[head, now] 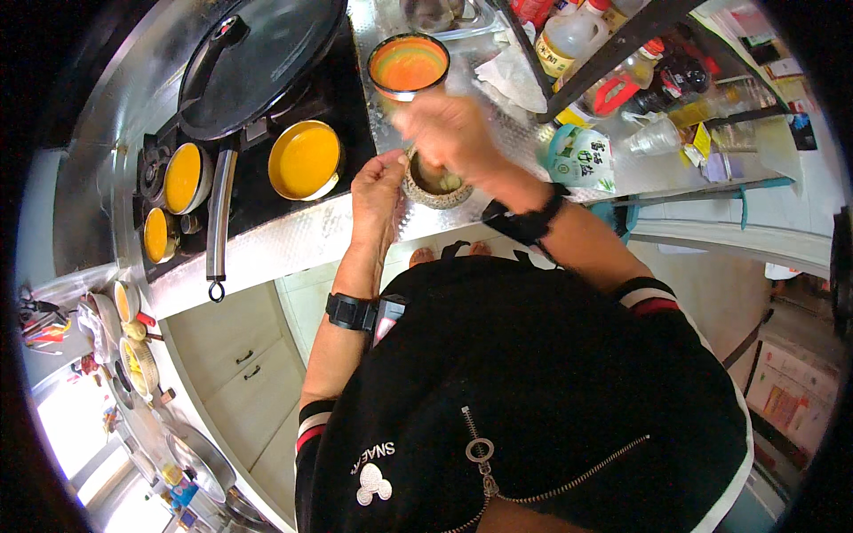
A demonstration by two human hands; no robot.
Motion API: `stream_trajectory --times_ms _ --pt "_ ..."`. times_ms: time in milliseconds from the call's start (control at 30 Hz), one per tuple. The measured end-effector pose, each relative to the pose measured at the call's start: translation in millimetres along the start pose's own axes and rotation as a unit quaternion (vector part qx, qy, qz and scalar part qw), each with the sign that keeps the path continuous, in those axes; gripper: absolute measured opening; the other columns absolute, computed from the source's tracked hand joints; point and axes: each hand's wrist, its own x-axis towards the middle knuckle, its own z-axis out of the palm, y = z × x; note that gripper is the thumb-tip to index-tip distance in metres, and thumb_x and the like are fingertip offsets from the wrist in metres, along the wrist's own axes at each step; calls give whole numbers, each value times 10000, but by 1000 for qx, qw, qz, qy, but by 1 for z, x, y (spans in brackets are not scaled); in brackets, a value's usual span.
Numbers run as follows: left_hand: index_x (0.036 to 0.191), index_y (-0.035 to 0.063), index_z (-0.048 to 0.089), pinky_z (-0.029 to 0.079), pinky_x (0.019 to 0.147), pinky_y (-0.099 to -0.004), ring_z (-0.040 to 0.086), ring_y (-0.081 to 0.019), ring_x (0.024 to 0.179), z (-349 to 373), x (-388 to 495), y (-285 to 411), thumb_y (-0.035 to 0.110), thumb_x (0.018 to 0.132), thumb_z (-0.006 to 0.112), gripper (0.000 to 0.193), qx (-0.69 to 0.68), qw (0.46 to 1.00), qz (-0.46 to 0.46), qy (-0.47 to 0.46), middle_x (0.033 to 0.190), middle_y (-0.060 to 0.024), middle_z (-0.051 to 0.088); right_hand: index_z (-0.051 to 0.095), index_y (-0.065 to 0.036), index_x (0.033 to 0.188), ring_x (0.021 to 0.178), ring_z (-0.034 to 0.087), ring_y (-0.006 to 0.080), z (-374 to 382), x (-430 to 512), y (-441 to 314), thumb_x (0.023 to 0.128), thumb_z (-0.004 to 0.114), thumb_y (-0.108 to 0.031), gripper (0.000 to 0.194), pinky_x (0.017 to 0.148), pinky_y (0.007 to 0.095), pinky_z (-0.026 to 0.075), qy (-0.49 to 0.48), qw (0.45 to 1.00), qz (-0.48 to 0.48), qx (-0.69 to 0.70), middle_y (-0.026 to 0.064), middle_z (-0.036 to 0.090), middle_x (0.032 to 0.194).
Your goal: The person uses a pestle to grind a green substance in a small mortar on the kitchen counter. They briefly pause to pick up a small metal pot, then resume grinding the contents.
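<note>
My left hand (pixel 378 186) pinches the rim of a small speckled mortar-like bowl (pixel 436 198) near the counter's front edge. Pale pieces lie inside that bowl. Above it is my right hand (pixel 456 136), curled and blurred; whatever its fingers may hold is hidden. Just beyond the right hand stands a dark-rimmed bowl (pixel 408 63) with an orange inside. On the black hob to the left are three bowls of yellow-orange contents: a larger one (pixel 305 160), a middle one (pixel 183 178) and a small one (pixel 156 234).
A dark pan lid (pixel 266 66) covers the back of the hob, and a long metal handle (pixel 220 213) juts over the front edge. To the right are a printed pouch (pixel 581 158), a crumpled paper towel (pixel 513 76) and a rack post (pixel 530 53) before several bottles.
</note>
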Motion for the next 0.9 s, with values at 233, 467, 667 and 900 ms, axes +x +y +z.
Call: stream_trajectory --times_ms 233,467,667,900 --pt "949 -11 579 287 395 -180 382 -34 456 2 0 0 151 823 592 205 -10 1000 8 8 655 25 526 533 -11 687 382 351 29 -3 3 2 843 556 -162 219 363 180 254 1 1000 10 -2 -26 404 456" --pt "960 -15 577 332 458 -179 427 -43 531 2 2 4 141 825 589 207 -7 1000 20 -1 727 1 556 520 5 674 369 348 32 7 0 0 841 562 -199 267 344 191 239 -12 998 41 -37 -22 395 451" --pt "963 -18 576 348 499 -184 436 -43 574 1 -2 0 146 827 588 214 -10 1000 5 4 748 4 557 522 -4 659 378 351 41 -2 -2 9 835 559 -159 238 351 195 246 30 1000 -7 3 -20 416 473" --pt "943 -5 590 291 421 -183 373 -27 476 1 -1 1 170 822 598 213 3 1000 5 10 664 32 525 526 -3 664 382 337 21 1 4 1 847 557 -172 250 350 182 239 -35 997 61 -44 -31 407 461"
